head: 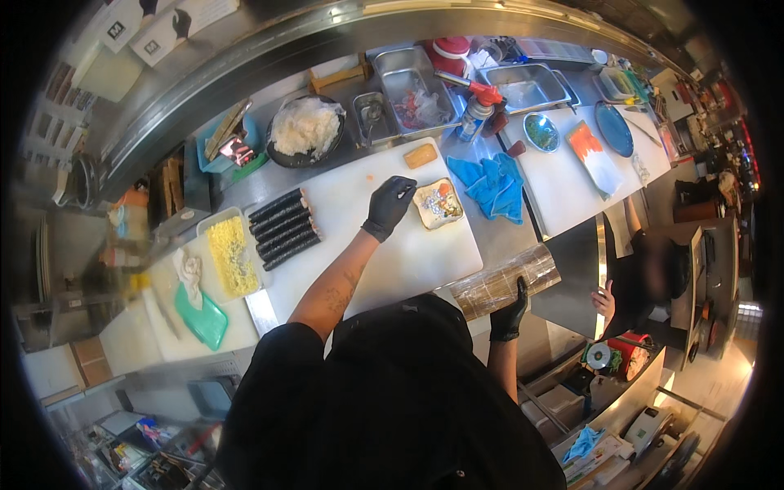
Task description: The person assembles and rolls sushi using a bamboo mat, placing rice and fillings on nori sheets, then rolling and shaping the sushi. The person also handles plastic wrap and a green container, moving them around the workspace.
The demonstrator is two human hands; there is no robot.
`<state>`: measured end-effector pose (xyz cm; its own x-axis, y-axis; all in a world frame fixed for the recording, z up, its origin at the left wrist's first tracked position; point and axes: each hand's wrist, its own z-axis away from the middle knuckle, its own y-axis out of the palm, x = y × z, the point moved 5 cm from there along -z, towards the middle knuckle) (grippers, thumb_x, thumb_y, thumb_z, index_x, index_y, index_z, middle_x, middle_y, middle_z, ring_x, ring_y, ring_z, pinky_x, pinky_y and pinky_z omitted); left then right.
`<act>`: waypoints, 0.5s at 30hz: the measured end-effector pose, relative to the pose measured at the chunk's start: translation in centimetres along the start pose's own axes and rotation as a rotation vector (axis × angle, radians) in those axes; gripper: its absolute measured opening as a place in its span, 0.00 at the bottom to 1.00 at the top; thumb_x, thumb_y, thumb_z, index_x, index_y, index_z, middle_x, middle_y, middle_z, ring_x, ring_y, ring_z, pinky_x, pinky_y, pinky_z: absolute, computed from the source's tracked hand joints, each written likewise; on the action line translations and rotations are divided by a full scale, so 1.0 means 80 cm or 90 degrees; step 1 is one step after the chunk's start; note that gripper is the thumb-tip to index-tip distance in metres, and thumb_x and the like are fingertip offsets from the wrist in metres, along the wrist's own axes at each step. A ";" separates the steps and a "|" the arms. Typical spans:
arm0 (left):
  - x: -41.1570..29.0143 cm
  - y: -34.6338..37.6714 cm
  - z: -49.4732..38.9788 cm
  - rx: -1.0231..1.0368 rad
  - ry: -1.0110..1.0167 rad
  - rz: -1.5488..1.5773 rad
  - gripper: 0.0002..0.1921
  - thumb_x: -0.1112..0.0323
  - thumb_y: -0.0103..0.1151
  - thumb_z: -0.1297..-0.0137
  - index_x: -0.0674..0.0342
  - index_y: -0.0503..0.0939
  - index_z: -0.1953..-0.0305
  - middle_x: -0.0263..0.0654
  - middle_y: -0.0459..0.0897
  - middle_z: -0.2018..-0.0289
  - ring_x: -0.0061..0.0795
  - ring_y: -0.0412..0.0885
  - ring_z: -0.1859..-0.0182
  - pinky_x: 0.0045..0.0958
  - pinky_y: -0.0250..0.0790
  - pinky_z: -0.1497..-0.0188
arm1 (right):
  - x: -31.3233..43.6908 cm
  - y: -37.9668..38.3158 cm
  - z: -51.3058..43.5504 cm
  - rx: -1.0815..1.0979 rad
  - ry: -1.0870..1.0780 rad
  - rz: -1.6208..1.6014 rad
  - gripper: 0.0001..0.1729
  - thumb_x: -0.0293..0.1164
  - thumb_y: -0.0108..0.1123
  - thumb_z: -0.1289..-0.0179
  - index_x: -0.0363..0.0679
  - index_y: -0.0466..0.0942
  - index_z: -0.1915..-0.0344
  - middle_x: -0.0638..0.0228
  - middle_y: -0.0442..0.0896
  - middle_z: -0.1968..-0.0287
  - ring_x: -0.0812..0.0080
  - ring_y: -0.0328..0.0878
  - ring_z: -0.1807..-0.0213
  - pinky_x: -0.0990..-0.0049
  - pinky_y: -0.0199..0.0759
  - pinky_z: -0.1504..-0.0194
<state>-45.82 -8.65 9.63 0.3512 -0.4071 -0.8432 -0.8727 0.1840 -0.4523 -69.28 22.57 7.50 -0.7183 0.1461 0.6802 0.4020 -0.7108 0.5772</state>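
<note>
My left hand (pixel 389 205), in a black glove, is over the white cutting board (pixel 367 263) with its fingers bent, beside a small square dish (pixel 438 204) of mixed food bits; whether the fingertips pinch anything is unclear. At the board's near right corner my right hand (pixel 509 312), also black-gloved, grips a plastic-wrapped bamboo rolling mat (pixel 505 282). Several dark seaweed-wrapped rolls (pixel 285 229) lie side by side on the board's left part. A tan oblong piece (pixel 420 156) rests near its far edge. Left of the rolls stands a clear tub of yellow shreds (pixel 233 257).
Behind the board are a black bowl of white rice (pixel 306 131), steel pans (pixel 404 73) and a blowtorch (pixel 478 107). A blue cloth (pixel 493 184) lies to the right, near a second board with a fish block (pixel 594 159). A co-worker's hand (pixel 604 301) is at right.
</note>
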 end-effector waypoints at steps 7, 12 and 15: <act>0.006 0.107 -0.036 0.270 0.274 -0.263 0.07 0.67 0.57 0.33 0.56 0.84 0.57 0.43 0.82 0.64 0.47 0.82 0.58 0.47 0.75 0.54 | -0.017 -0.003 0.000 -0.012 0.027 -0.098 0.32 0.48 0.56 0.25 0.36 0.70 0.33 0.56 0.78 0.40 0.55 0.77 0.39 0.54 0.72 0.36; 0.016 0.134 -0.035 0.336 0.263 -0.306 0.10 0.70 0.55 0.33 0.56 0.83 0.53 0.44 0.84 0.61 0.48 0.84 0.58 0.47 0.77 0.56 | -0.014 -0.008 0.004 -0.007 -0.027 -0.015 0.26 0.42 0.57 0.25 0.38 0.72 0.36 0.59 0.80 0.42 0.59 0.79 0.40 0.58 0.73 0.36; 0.015 0.132 -0.030 0.346 0.228 -0.350 0.10 0.70 0.55 0.33 0.58 0.83 0.54 0.46 0.84 0.62 0.48 0.85 0.57 0.47 0.78 0.56 | -0.016 -0.019 0.002 -0.043 -0.044 0.031 0.25 0.41 0.58 0.25 0.38 0.73 0.36 0.60 0.80 0.42 0.60 0.79 0.40 0.58 0.74 0.37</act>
<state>-55.42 -9.35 4.59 0.4688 -0.8062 -0.3609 -0.2925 0.2438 -0.9247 -68.89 23.56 5.76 -0.6573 0.1550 0.7375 0.3949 -0.7626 0.5123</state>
